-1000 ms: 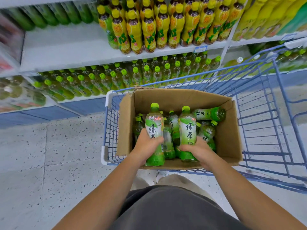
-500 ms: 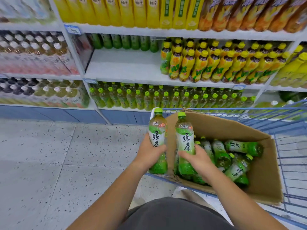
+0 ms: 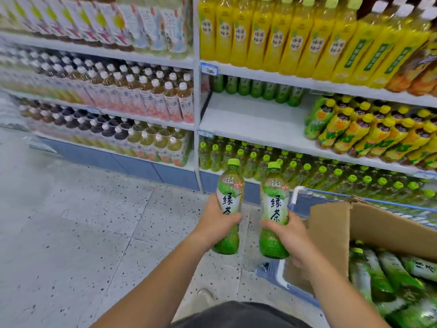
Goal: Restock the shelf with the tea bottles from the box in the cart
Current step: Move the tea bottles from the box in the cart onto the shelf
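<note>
**Item:** two green tea bottles, plastic, full, green screw caps, glossy sleeve labels.

**Location:** both are upright in the air over the speckled floor (image 3: 82, 221), between cart and shelf. The left bottle (image 3: 230, 200) sits in the left hand (image 3: 214, 227), its fingers (image 3: 231, 218) curled round the lower body. The right bottle (image 3: 274, 204) is gripped the same way by the right hand (image 3: 287, 235).

**Handling (judged):** moderately heavy when full. The thin walls probably give under a hard squeeze, and the smooth sleeves may slip. Not fragile. Best held mid-body, as now.

**Surroundings:**
- The cardboard box (image 3: 331, 233) stands in the blue cart (image 3: 331, 194) at right. More tea bottles (image 3: 390, 275) lie on their sides inside.
- The middle shelf (image 3: 248, 119) is mostly bare, with a row of green bottles (image 3: 257, 87) at the back.
- Yellow-capped bottles (image 3: 354, 129) crowd its right part.
- Green-capped bottles (image 3: 260, 159) fill the tier below.

**Obstructions (judged):** the shelf board overhead limits tilt. The box flap is just beside the right hand.
</note>
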{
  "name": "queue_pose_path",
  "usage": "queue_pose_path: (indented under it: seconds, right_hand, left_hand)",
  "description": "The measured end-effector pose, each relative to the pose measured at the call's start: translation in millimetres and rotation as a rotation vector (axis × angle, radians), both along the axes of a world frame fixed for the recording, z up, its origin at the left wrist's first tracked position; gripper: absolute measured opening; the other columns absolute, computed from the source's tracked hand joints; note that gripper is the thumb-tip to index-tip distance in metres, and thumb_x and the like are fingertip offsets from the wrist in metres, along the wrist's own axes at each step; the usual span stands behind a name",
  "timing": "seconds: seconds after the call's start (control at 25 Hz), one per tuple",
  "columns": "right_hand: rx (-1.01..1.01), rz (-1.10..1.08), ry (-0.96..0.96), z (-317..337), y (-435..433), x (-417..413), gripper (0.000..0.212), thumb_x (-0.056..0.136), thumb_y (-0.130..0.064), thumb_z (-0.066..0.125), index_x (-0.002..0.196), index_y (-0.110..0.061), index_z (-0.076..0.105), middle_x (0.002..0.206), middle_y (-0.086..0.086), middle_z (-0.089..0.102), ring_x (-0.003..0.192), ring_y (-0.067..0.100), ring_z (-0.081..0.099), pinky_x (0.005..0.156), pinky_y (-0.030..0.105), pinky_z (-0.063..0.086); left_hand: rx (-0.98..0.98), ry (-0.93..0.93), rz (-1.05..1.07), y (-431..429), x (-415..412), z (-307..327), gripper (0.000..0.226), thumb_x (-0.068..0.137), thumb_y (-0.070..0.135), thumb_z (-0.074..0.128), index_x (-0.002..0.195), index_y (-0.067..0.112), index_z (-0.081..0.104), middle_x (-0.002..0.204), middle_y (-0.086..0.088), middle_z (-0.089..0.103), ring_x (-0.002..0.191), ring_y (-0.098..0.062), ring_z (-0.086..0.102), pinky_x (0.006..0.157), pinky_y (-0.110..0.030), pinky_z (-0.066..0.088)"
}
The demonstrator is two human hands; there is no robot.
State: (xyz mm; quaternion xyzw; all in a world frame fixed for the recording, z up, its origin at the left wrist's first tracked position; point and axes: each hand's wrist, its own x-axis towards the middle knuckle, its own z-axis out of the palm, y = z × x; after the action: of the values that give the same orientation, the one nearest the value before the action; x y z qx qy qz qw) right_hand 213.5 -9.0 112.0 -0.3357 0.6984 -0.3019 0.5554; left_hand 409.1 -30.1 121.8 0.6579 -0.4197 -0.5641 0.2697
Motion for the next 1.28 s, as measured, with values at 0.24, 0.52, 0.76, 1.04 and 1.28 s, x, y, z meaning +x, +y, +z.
queue_pose_path:
  seconds: [0.24, 0.52, 0.76, 1.04, 1.28]
  right_hand:
    - [-0.007, 0.004, -0.043, 8, -57, 43, 0.034, 0.076, -0.021, 0.083, 0.105, -0.024, 0.065, 0.097, 0.005, 0.075, 0.085, 0.027, 0.074, 0.078, 0.048, 0.062]
    - [-0.053, 0.048, -0.036, -4, -155, 58, 0.031, 0.077, -0.027, 0.084, 0.103, -0.024, 0.067, 0.095, 0.001, 0.075, 0.086, 0.023, 0.073, 0.083, 0.048, 0.060]
    - [-0.040, 0.146, -0.019, -24, -241, 54, 0.044, 0.075, -0.037, 0.085, 0.112, -0.024, 0.066, 0.104, -0.001, 0.073, 0.091, 0.020, 0.072, 0.085, 0.046, 0.060]
    - [-0.054, 0.187, 0.007, -71, -317, 59, 0.030, 0.075, -0.035, 0.086, 0.100, -0.031, 0.070, 0.100, -0.007, 0.075, 0.092, 0.015, 0.072, 0.090, 0.045, 0.058]
    - [-0.080, 0.147, 0.075, -127, -383, 70, 0.038, 0.068, -0.042, 0.086, 0.100, -0.027, 0.071, 0.091, -0.006, 0.077, 0.083, 0.017, 0.075, 0.080, 0.043, 0.062]
  left_hand:
    - [-0.035, -0.068, 0.012, -51, 54, 6, 0.047, 0.072, 0.018, 0.081, 0.110, 0.027, 0.054, 0.100, 0.000, 0.068, 0.091, -0.018, 0.067, 0.081, -0.042, 0.059]
    - [-0.072, -0.136, 0.046, -142, 69, 12, 0.052, 0.072, 0.017, 0.083, 0.114, 0.027, 0.054, 0.098, 0.002, 0.068, 0.087, -0.014, 0.068, 0.065, -0.029, 0.054]
    - [-0.069, -0.155, 0.085, -228, 71, -4, 0.054, 0.071, 0.014, 0.083, 0.114, 0.023, 0.052, 0.101, -0.001, 0.066, 0.089, -0.018, 0.067, 0.063, -0.033, 0.055]
    - [-0.074, -0.155, 0.036, -316, 80, -66, 0.048, 0.068, 0.011, 0.087, 0.108, 0.021, 0.061, 0.095, -0.001, 0.073, 0.088, -0.018, 0.072, 0.066, -0.032, 0.060]
    - [-0.180, -0.156, -0.006, -393, 92, -119, 0.042, 0.071, 0.011, 0.087, 0.102, 0.025, 0.062, 0.093, 0.001, 0.074, 0.083, -0.016, 0.072, 0.068, -0.030, 0.062]
